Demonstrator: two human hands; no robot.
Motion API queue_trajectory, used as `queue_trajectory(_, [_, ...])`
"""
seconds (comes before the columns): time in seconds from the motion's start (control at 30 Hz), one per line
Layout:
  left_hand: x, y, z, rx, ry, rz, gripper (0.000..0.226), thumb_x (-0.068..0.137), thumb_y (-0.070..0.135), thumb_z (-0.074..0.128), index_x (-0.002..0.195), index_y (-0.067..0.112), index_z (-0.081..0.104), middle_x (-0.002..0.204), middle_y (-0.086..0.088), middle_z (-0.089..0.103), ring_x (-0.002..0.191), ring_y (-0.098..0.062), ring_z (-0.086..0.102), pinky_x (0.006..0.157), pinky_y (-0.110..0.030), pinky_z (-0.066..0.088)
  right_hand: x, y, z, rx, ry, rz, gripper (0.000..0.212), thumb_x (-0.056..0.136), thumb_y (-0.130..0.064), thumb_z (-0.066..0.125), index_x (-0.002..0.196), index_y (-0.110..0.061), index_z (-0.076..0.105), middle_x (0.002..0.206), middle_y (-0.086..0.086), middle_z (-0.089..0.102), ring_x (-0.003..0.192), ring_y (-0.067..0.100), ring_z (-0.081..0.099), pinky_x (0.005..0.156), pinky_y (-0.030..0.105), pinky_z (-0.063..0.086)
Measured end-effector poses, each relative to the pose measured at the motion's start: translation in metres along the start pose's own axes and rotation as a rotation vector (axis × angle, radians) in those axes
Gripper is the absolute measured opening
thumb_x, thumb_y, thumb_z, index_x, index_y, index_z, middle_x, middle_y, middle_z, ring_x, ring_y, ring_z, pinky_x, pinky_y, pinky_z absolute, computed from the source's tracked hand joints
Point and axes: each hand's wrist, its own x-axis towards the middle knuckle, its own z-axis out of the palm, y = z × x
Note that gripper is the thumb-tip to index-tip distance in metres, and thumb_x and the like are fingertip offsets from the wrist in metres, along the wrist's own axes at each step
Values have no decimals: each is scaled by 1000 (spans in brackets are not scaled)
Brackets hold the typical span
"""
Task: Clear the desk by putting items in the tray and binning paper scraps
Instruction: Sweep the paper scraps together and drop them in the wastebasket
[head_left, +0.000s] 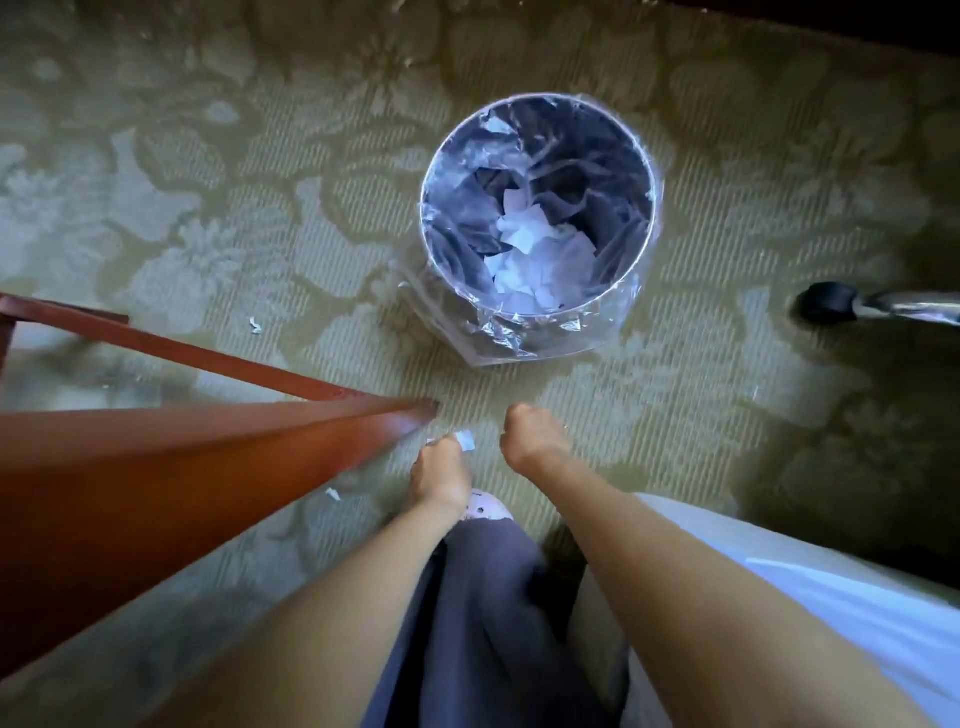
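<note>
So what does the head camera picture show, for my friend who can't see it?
A person's left hand pinches a white paper scrap low over patterned carpet, short of a round bin already holding paper. The right hand is a closed fist beside it, and two small scraps lie near the wooden desk.

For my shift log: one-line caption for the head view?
Left hand pinches a paper scrap beside the desk corner; right hand fisted, short of the lined bin.
</note>
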Motion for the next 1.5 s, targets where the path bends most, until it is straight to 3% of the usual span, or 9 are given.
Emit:
queue_trajectory(0.2, [70, -27, 57, -96, -6, -62, 38, 89, 14, 57, 126, 7, 49, 127, -18, 52, 115, -33, 53, 93, -36, 43, 66, 13, 61, 77, -84, 38, 28, 91, -9, 48, 116, -1, 55, 125, 21, 57, 118, 34, 54, 95, 36, 45])
queue_trajectory(0.4, [121, -33, 87, -158, 64, -70, 44, 89, 10, 56, 130, 9, 43, 136, -16, 40, 121, -34, 47, 96, -38, 39, 105, 9, 81, 142, -56, 4, 29, 89, -19, 55, 116, -6, 55, 123, 23, 58, 117, 36, 55, 93, 36, 45])
queue_trajectory(0.63, [136, -39, 110, -107, 170, -104, 40, 91, 4, 50, 129, 10, 38, 128, -15, 45, 112, -36, 53, 84, -41, 43, 121, 21, 101, 168, -53, -25, 24, 90, -8, 48, 112, -5, 58, 119, 22, 61, 114, 36, 56, 91, 34, 44])
queue_trajectory(0.8, [139, -38, 104, -172, 171, -118, 32, 88, 7, 55, 120, 7, 48, 124, -16, 50, 108, -36, 54, 82, -39, 40, 128, 17, 106, 206, -84, -60, 17, 85, -10, 54, 100, -9, 63, 111, 20, 65, 107, 34, 60, 87, 33, 46])
queue_trajectory(0.97, [134, -37, 100, -211, 176, -102, 5, 89, 7, 52, 85, 10, 54, 110, -14, 57, 93, -33, 57, 69, -31, 35, 130, 15, 110, 178, -64, -60, 19, 85, -22, 63, 99, -10, 66, 110, 20, 65, 106, 35, 60, 88, 34, 47])
queue_trajectory(1.07, [122, -34, 94, -241, 189, -96, 3, 89, 7, 55, 89, 5, 57, 99, -20, 64, 93, -36, 60, 76, -38, 46, 122, 16, 99, 96, -24, -80, 23, 89, -10, 49, 105, -8, 65, 114, 20, 63, 107, 35, 59, 87, 33, 47])
queue_trajectory(1.23, [74, -7, 66, -336, 199, -128, 17, 93, 11, 50, 95, 3, 64, 101, -21, 67, 99, -36, 61, 75, -34, 44, 70, 10, 34, -10, 115, -220, 23, 92, -9, 43, 108, 0, 57, 115, 24, 59, 109, 39, 57, 86, 37, 45])
queue_trajectory(1.37, [20, 37, 14, -428, 281, -66, 23, 93, 10, 43, 96, 2, 65, 103, -22, 66, 100, -37, 58, 76, -36, 41, 4, 13, -35, -129, 349, -450, 21, 95, -13, 37, 102, -1, 53, 103, 22, 64, 93, 41, 61, 68, 38, 41])
queue_trajectory(1.5, [-36, 84, -46, -530, 376, 3, 25, 95, 14, 43, 99, 1, 64, 104, -23, 66, 101, -37, 57, 79, -35, 41, -59, 11, -92, -244, 599, -660, 26, 84, -22, 40, 69, -6, 54, 56, 8, 62, 38, 32, 57, 35, 23, 24])
